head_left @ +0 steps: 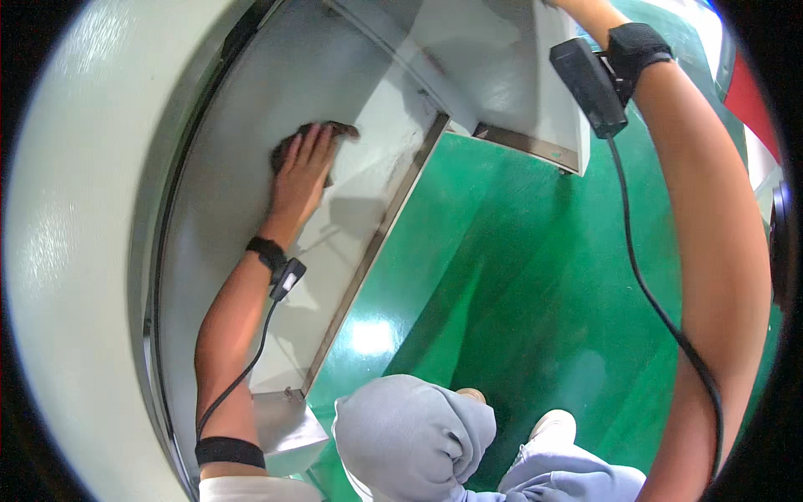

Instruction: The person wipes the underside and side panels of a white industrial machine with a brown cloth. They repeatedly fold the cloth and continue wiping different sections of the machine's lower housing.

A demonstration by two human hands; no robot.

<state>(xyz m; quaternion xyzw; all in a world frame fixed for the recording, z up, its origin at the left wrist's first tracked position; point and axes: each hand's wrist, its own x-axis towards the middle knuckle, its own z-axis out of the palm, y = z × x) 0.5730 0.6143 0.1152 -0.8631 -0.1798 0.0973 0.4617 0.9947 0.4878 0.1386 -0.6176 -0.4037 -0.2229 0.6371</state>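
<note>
My left hand (303,180) presses a dark brown cloth (280,155) against a pale grey metal panel (242,167). Its fingers lie extended over the cloth, and a loose corner sticks out past the fingertips. At the top edge of the picture, my right hand (592,15) is next to the upper edge of a light-coloured door or side panel (562,75). Most of its fingers are cut off, so its grip is hidden.
The pale panel has a raised metal lip (368,251) along its right side. A glossy green floor (535,276) lies below, with my bent knee (410,431) near the panel's lower end. Black cables (640,268) run along both forearms from wrist-worn devices.
</note>
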